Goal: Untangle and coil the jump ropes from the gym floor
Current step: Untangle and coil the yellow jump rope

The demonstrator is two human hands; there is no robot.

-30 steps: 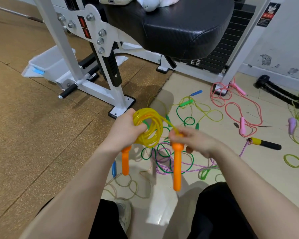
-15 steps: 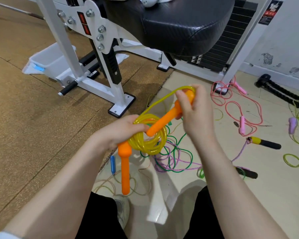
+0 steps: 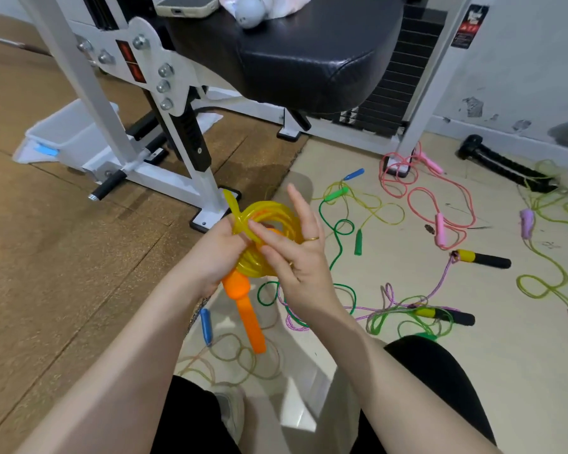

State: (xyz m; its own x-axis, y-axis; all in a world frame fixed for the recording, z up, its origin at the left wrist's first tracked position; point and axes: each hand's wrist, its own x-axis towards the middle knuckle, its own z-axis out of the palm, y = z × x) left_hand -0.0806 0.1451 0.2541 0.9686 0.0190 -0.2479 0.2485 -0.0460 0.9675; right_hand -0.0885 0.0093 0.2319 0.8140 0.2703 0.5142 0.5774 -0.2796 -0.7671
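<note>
Left hand (image 3: 222, 253) grips yellow rope coil (image 3: 266, 237); right hand (image 3: 295, 253) pinches strand; machine label (image 3: 469, 26) unreadable.

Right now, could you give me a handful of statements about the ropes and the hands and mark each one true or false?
1. The left hand grips the coiled yellow rope. True.
2. An orange handle hangs below the coil. True.
3. The pink rope is already coiled in the right hand. False: it lies loose on the floor near the machine's white frame.
4. The right hand holds a green handle. False: that handle lies on the floor; the right hand's fingers are at the yellow coil.
5. A phone lies on the black seat. True.
</note>
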